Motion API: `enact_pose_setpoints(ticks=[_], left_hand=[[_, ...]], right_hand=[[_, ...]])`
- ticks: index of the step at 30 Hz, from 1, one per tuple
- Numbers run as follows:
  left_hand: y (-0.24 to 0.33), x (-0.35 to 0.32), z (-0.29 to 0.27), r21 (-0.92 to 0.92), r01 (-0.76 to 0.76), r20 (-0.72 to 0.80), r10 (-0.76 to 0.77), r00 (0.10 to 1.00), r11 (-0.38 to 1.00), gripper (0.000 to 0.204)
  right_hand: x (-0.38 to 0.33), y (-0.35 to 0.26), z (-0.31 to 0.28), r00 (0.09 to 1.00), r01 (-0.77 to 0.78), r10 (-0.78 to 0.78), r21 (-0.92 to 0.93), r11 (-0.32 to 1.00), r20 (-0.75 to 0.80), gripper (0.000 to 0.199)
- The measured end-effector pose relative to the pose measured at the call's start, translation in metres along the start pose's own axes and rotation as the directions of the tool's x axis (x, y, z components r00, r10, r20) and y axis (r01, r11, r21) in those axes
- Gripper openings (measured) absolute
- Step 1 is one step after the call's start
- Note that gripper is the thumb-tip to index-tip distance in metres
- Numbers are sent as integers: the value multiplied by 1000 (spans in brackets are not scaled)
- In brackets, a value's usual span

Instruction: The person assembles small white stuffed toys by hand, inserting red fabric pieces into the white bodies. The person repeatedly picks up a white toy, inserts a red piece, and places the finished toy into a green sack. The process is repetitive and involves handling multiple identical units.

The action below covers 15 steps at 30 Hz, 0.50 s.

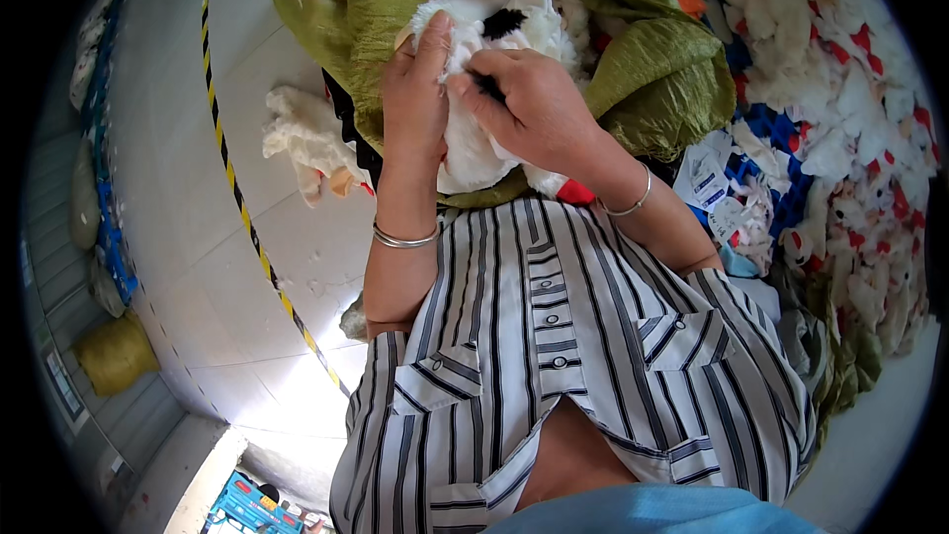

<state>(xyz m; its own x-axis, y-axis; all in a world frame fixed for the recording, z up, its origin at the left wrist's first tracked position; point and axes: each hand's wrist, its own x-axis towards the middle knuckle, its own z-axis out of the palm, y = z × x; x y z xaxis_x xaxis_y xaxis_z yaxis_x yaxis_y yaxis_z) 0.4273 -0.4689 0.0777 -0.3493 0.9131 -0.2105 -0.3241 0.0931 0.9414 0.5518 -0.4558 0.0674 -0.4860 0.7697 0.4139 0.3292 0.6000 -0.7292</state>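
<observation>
Snugly closed, both grips [413, 99] [539, 104] on plush [473, 158]

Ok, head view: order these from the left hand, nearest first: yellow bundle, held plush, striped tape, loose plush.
1. Held plush: in the left hand.
2. Loose plush: left, beside green cloth.
3. Striped tape: farther left, on floor.
4. Yellow bundle: far lower left.

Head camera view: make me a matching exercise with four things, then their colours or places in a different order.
1. White plush piece
2. Floor tape
3. Crumpled cloth
4. Heap of plush pieces

A. Olive green
B. At the picture's right
C. Between left hand and right hand
D. Yellow and black

Pairs: 1-C, 2-D, 3-A, 4-B
</observation>
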Motion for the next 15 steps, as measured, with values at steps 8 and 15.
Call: enact_pose_setpoints(ticks=[8, 15], left_hand=[[-8, 18, -26, -98, -61, 8, 63, 998, 993, 32], [-10, 21, -30, -248, -114, -24, 111, 993, 962, 31]], right_hand=[[-4, 27, -28, 900, -164, 396, 699, 696, -183, 36], [-31, 39, -24, 911, -390, 400, 523, 758, 101, 18]])
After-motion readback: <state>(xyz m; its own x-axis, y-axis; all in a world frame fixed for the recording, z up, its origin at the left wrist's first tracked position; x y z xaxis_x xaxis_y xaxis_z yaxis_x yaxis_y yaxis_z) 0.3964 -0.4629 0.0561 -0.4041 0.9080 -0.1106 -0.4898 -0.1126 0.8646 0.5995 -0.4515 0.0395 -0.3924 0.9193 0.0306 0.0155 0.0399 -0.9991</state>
